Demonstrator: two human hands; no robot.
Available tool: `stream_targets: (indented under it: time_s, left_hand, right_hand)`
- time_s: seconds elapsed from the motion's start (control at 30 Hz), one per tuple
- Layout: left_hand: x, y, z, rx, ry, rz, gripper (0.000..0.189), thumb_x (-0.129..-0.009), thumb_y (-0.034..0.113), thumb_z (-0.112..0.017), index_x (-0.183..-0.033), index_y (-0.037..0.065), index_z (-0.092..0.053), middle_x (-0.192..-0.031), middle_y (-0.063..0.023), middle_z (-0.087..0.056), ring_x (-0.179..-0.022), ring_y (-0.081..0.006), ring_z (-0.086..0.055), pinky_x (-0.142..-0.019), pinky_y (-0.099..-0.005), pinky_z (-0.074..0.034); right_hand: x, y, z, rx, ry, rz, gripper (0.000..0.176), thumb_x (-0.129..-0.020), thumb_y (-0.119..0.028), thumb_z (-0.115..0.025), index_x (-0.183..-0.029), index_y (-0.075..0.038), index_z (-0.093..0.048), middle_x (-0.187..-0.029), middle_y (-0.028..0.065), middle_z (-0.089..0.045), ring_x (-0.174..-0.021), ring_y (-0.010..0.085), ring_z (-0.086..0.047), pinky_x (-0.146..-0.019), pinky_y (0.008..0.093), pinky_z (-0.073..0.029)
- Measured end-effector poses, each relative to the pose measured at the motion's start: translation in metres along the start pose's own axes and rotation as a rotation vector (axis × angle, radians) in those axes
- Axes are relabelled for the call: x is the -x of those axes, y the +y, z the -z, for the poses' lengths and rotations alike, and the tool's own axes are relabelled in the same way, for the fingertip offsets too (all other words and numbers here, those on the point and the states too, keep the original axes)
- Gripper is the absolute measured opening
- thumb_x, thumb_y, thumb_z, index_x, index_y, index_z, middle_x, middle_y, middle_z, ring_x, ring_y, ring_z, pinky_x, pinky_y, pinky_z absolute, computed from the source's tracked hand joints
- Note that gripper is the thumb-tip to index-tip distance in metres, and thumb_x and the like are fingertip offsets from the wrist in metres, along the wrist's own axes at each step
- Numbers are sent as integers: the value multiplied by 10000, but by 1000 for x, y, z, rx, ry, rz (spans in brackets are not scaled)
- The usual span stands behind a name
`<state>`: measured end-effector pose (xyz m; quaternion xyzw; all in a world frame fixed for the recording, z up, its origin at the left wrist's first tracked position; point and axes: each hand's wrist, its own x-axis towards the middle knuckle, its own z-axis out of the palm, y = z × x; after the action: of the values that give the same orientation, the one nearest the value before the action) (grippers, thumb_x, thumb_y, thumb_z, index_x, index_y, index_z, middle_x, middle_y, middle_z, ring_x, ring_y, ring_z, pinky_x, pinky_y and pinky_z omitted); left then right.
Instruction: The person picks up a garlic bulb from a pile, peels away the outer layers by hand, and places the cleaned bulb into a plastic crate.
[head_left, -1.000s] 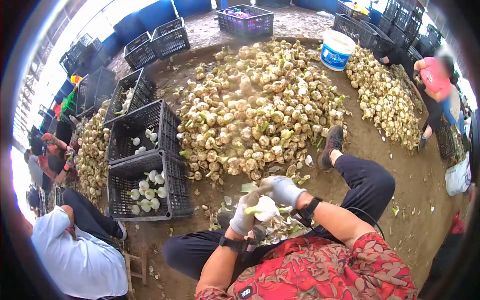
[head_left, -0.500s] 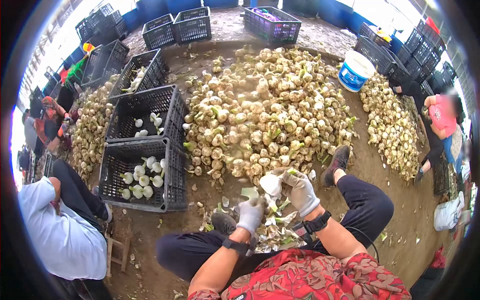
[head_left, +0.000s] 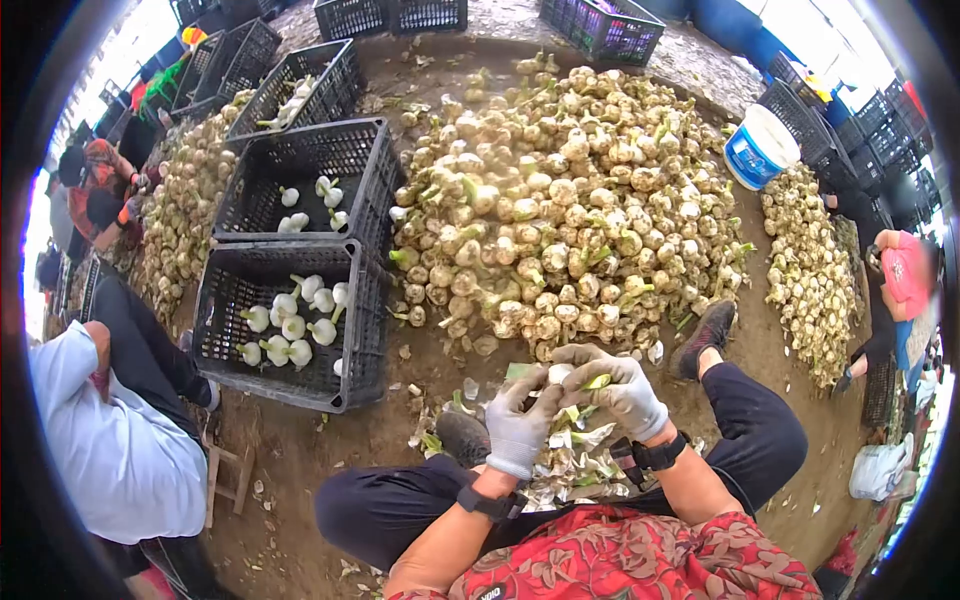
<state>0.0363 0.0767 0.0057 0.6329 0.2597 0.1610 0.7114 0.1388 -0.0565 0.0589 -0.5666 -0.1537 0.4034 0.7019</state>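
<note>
Both my hands wear pale, soiled gloves and meet over the litter of peelings in front of my lap. My right hand is closed on a white garlic bulb with a green stem. My left hand is closed at the bulb's left side, its fingertips against it. Garlic skins and cut leaves lie on the ground beneath. Beyond my hands rises a large heap of unpeeled garlic. Clean white bulbs sit in the near black crate at the left.
A second crate adjoins the near one. A white and blue bucket stands beyond the heap at right. A person in a light shirt sits at left; another in pink is at far right.
My left hand has come up against the bulb beside my right hand. The bulb is now mostly covered by my fingers. The view has shifted, so the crates and heap appear moved.
</note>
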Motion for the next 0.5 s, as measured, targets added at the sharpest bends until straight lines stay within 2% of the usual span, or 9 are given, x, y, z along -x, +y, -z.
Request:
stream_targets:
  time_s: [0.07, 0.1, 0.13, 0.23, 0.27, 0.33, 0.4, 0.47, 0.5]
  left_hand:
    - [-4, -3, 5, 9, 48, 76, 225, -831, 84, -681, -1033, -13, -681, -922, -125, -697, -841, -154, -656, -749, -274, -512]
    - [-5, -7, 8, -31, 66, 45, 193, -870, 92, -660, -1013, -38, -652, -837, -39, -667, -759, -79, -607, -652, -215, -484]
    - [-7, -9, 11, -31, 75, 49, 193, -870, 92, -660, -1013, -38, -652, -837, -39, -667, -759, -79, -607, -652, -215, -484]
    - [-14, -27, 15, 81, 193, 204, 95, -897, 76, -587, -842, 4, -615, -689, -10, -597, -575, -88, -563, -509, -248, -455]
    - [-14, -35, 17, 83, 200, 204, 95, -897, 76, -587, -842, 4, -615, -689, -10, -597, -575, -88, -563, -509, -248, -455]
    - [-13, -51, 22, -163, 22, 448, 159, -855, 155, -607, -839, 3, -649, -704, -144, -658, -663, -166, -637, -618, -315, -495]
    - [-3, -63, 19, -524, -249, 367, 214, -826, 261, -618, -913, 74, -679, -742, -142, -666, -718, -238, -666, -698, -367, -507]
    - [6, -60, 16, -454, -334, 408, 251, -820, 275, -633, -992, 100, -686, -835, -114, -683, -790, -226, -661, -743, -357, -507]
    - [12, -78, 17, -456, -340, 408, 251, -820, 275, -633, -992, 100, -686, -835, -114, -683, -790, -226, -661, -743, -357, -507]
  right_hand:
    - [-4, 0, -8, -125, -54, 18, 204, -755, 34, -704, -958, 13, -700, -1276, 138, -531, -1127, 216, -554, -925, 322, -488]
    - [-7, 3, -13, 123, -33, 113, 191, -761, 35, -687, -952, 25, -694, -1273, 153, -534, -1139, 235, -551, -904, 327, -512]
    - [-9, 6, -16, 122, -41, 107, 191, -761, 35, -687, -952, 25, -694, -1273, 153, -534, -1139, 235, -551, -904, 327, -512]
    - [-19, 19, -20, -266, 36, 81, 187, -769, 18, -659, -953, 17, -690, -1264, 174, -550, -1131, 273, -564, -907, 339, -513]
    - [-24, 19, -20, -381, 54, 63, 184, -769, 18, -636, -946, 13, -686, -1243, 171, -567, -1102, 280, -584, -900, 355, -518]
    - [-40, 23, -26, -528, 152, 128, 190, -782, 9, -601, -955, 17, -677, -1222, 171, -582, -1078, 289, -599, -889, 377, -530]
    - [-66, 24, -28, -667, 262, 13, 227, -835, -21, -585, -1052, 31, -628, -1209, 165, -592, -1058, 275, -614, -955, 402, -496]
    - [-93, 19, -42, -455, 252, -14, 277, -853, -51, -604, -1115, 40, -592, -1202, 162, -596, -1067, 262, -607, -979, 391, -477]
    - [-114, 25, -51, -553, 198, -17, 314, -856, -71, -616, -1147, 42, -576, -1216, 167, -587, -1106, 256, -583, -985, 392, -472]
